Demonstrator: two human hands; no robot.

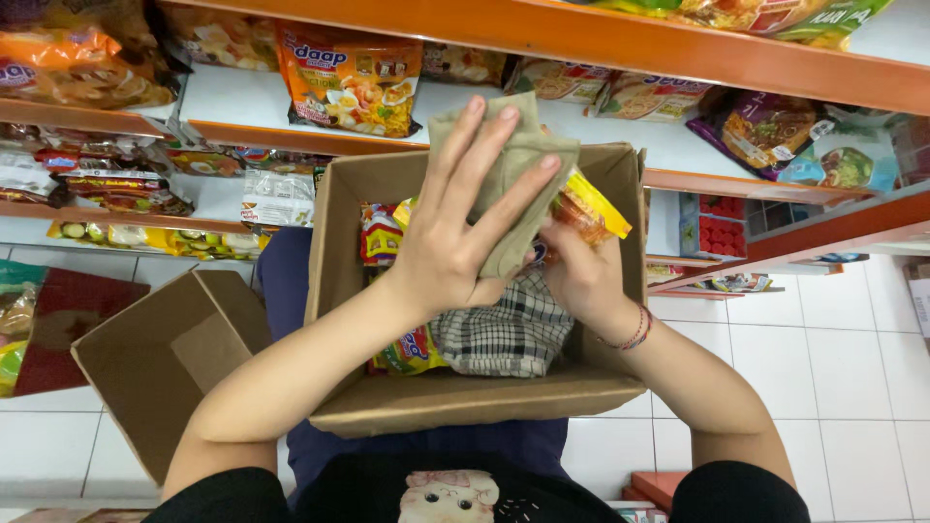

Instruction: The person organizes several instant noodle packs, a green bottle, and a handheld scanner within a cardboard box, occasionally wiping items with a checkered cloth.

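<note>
At the centre of the frame a brown corrugated cardboard box (484, 392) is resting open on the person's lap; inside are lying glossy noodle packets and one black-and-white checked cloth (504, 334); a second, empty box (160, 363) is sitting at lower left. The left hand (455, 232), fingers spread flat, is pressing one folded, soft olive cloth (513, 174) against a crinkly yellow-orange packet (586, 208); the right hand (581, 276) is gripping that packet from beneath.
</note>
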